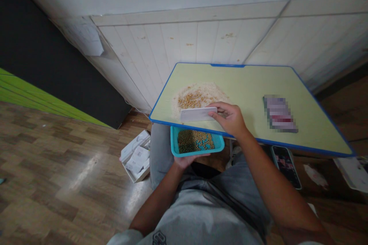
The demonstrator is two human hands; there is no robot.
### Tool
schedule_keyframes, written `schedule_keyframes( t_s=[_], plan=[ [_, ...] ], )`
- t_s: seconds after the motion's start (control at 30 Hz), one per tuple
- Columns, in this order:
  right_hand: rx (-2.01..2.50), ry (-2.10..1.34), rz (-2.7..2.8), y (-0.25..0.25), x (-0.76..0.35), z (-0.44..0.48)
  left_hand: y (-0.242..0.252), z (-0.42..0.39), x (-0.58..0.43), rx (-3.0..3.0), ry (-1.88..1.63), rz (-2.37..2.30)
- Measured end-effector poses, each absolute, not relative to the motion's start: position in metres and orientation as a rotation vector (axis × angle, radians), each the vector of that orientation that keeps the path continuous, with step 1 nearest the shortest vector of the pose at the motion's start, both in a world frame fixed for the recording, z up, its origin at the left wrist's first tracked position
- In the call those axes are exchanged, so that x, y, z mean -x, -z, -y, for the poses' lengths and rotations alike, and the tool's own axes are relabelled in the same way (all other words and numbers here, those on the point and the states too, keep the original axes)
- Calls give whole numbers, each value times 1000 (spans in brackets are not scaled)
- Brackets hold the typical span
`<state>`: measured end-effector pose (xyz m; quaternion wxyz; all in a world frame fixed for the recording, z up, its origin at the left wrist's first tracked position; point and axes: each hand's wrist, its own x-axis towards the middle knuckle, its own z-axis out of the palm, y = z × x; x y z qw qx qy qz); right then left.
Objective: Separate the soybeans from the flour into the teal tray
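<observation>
My right hand [230,117] grips one end of a flat white scraper [197,114], held on edge against the table top. Just beyond the scraper lies a heap of golden soybeans [191,99] mixed with pale grains [214,91], perhaps rice. My left hand [186,160] supports a turquoise plastic basin [198,151] from below, its fingers mostly hidden under the base. Inside the basin are many loose soybeans [201,138]. The basin sits over my lap, its far rim tucked beneath the table's near edge.
The pale green table [250,84] has a blue rim and stands against a white panelled wall [172,42]. A blurred-out flat item [280,114] lies on its right side. A phone [286,166] with a lit screen is below right. An open white box [136,157] with papers is on the floor.
</observation>
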<state>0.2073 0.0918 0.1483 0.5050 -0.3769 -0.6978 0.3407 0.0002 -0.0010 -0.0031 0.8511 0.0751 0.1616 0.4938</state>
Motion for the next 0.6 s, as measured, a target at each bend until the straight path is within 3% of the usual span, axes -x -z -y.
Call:
schedule_keyframes(
  t_s=[0.33, 0.6],
  plan=[
    [837, -767, 1743, -148, -209, -93, 10, -1, 3, -155, -1034, -145],
    [906, -782, 1406, -139, -212, -94, 9, -1, 6, -200, -1018, -179]
  ],
)
